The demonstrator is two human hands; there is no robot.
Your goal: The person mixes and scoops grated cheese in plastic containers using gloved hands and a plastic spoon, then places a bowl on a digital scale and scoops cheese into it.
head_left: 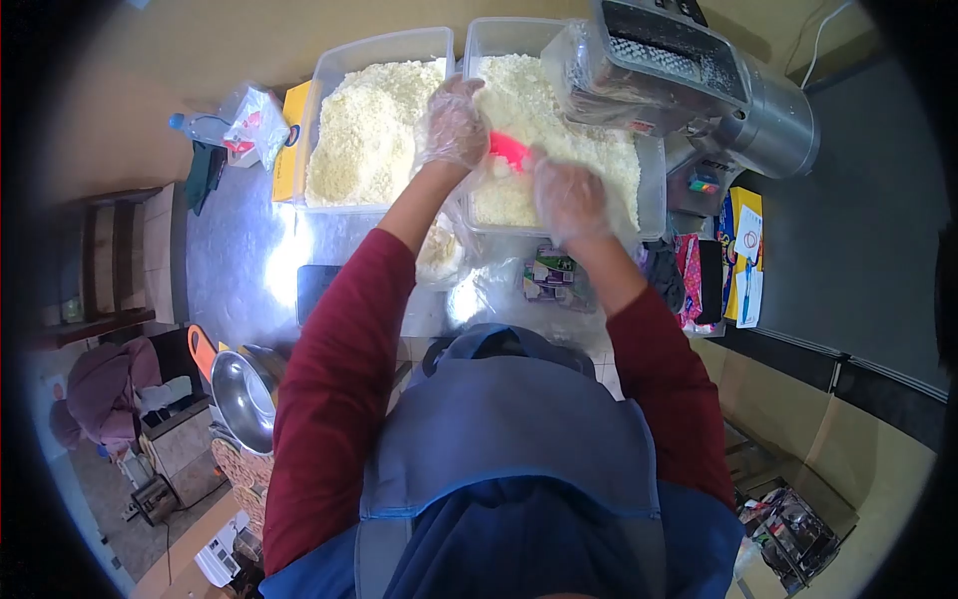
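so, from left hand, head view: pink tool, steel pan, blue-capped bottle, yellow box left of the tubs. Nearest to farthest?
From the left hand:
1. Pink tool, just right
2. Yellow box, left of the tubs
3. Blue-capped bottle, farther left
4. Steel pan, lower left

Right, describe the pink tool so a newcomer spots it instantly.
On the metal table, find the tub nearer the silver machine. Over its pale contents, between the left hand and right hand, is the pink tool. Its vivid colour sets it apart from those contents and the gloves.
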